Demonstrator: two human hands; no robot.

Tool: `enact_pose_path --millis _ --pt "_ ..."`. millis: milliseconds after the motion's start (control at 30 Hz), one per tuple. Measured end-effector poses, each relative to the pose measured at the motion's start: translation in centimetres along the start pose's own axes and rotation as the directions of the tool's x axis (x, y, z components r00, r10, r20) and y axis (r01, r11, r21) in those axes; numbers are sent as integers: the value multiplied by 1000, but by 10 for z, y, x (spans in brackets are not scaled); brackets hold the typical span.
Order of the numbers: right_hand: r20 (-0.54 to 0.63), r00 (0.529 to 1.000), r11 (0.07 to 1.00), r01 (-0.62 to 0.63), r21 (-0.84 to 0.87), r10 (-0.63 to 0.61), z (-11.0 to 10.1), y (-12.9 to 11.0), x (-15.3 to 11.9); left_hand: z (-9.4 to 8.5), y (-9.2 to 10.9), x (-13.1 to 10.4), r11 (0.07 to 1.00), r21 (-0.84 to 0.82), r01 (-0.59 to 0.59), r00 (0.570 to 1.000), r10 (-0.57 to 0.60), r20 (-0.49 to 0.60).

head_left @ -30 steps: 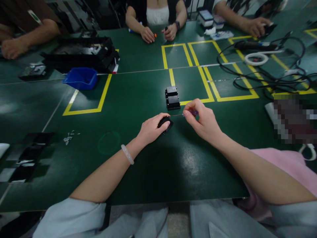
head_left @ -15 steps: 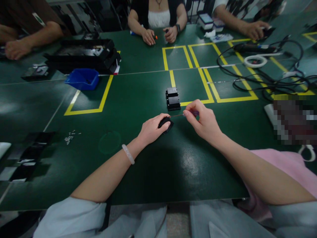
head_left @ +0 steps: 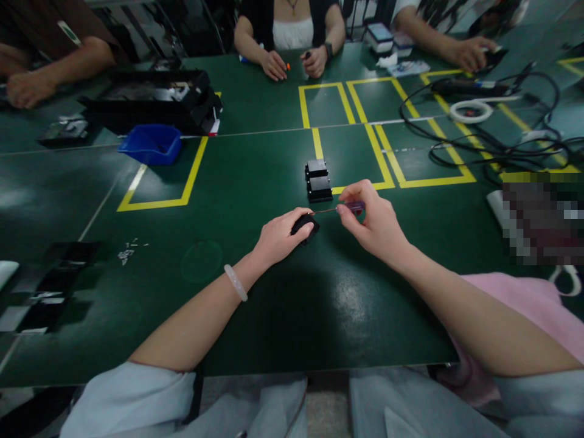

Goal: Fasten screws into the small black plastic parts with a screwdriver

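My left hand (head_left: 281, 237) is closed around a small black block (head_left: 310, 230) on the green table, its thumb and fingers pressing the sides. In my right hand (head_left: 375, 220) is a screwdriver (head_left: 356, 207) with a purple, see-through handle, pinched between thumb and fingers. Its thin shaft points left, and the tip meets the block's upper edge beside my left fingertips. Just beyond my hands stand two black blocks (head_left: 318, 176), one behind the other, with small shiny screws along their sides.
Small screws (head_left: 130, 250) lie scattered on the left, near black parts (head_left: 59, 283). Farther back are a blue bin (head_left: 152, 145) and stacked black trays (head_left: 150, 103). Cables (head_left: 483, 152) cover the right. Other people's hands rest across the green table (head_left: 255, 164).
The fingers of my right hand have shifted slightly on the screwdriver, and more of its purple handle shows. My left hand and the block stay in place.
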State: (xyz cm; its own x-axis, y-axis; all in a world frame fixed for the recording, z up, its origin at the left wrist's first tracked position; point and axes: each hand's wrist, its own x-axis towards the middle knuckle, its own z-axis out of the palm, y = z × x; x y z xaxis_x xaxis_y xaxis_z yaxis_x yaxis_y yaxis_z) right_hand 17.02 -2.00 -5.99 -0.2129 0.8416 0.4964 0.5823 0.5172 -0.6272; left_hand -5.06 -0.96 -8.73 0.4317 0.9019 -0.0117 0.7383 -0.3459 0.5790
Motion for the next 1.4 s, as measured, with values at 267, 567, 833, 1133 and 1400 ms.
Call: enact_pose_path --millis 267,567,833,1133,1400 --pt "14 1000 1000 -4 -8 4 -1 -1 1 0 0 0 1000 2 -6 1000 6 7" --pt "25 1000 1000 -7 -17 8 -2 -1 1 0 -1 -1 1000 3 -13 1000 13 3" --pt "3 1000 1000 -10 16 10 0 -1 0 1 -1 0 1000 7 -7 1000 7 2" --pt "1 1000 1000 -10 7 10 -1 -1 1 -1 0 0 1000 4 -3 1000 3 8" --pt "26 999 1000 -25 2 25 -1 0 1 -1 0 -1 1000 8 0 1000 0 20"
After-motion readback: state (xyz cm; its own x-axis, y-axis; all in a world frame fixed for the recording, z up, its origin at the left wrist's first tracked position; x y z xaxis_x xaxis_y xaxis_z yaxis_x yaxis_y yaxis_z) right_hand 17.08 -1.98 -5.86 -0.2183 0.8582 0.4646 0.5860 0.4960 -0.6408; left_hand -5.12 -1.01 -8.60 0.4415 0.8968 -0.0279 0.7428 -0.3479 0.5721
